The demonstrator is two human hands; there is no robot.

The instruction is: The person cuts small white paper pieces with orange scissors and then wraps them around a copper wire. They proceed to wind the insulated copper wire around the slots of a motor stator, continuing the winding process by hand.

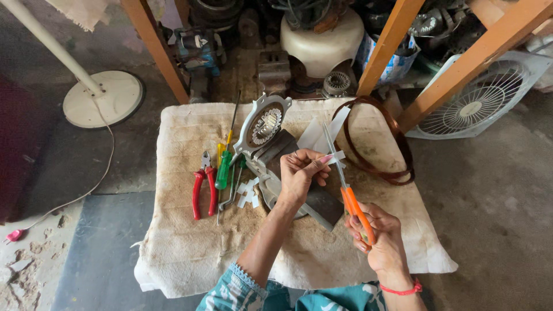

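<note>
Two hands work above a fuzzy cream towel [190, 253]. Our left hand [299, 173] pinches a thin white paper strip [336, 156] over the middle of the towel. Our right hand [377, 239] wraps its fingers tight around the orange handles of shiny scissors [345, 184], whose blades are open around the strip. Red pliers [203, 184] and a green screwdriver [223, 167] lie on the towel's left part. A round copper wire ring [397, 144] rests on its right edge.

Soft even daylight, sharp, slight wide-angle edge distortion
</note>
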